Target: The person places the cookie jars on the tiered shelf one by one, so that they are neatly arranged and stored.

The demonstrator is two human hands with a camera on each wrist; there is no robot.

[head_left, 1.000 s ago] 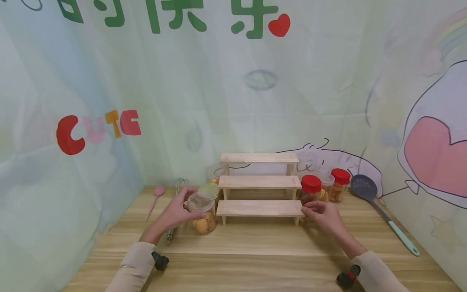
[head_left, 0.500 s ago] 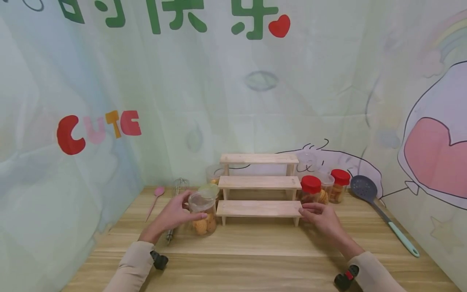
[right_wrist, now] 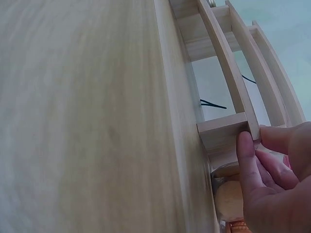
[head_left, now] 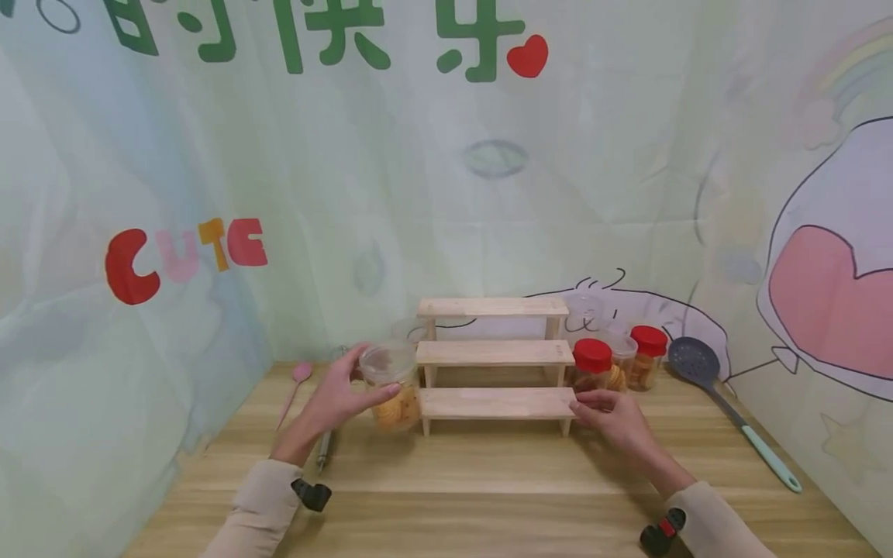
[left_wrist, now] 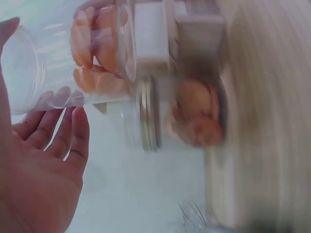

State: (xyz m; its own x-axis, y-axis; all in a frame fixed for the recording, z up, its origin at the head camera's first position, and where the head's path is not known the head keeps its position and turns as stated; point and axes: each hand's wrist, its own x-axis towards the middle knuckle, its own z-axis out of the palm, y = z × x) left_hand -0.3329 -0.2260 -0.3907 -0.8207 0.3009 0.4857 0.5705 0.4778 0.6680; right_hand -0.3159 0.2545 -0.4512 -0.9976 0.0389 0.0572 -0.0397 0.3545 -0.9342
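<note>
Gripping the clear cookie jar (head_left: 391, 387) near its lid, your left hand (head_left: 339, 399) held it off the table (head_left: 488, 496), lower frame, left of centre, just beside the wooden stand (head_left: 495, 353). Your right hand (head_left: 617, 420) pinched the right end of the lowest step (head_left: 497, 402), right of centre; a red-lidded jar (head_left: 593, 358) stood behind.

The head camera looks forward and down over the table (head_left: 446, 504) from well back. The 2 wrist cameras sit close in, turned sideways: the left faces a held jar (head_left: 401, 372), the right a wooden stand (head_left: 497, 401), each shared with the head view.
</note>
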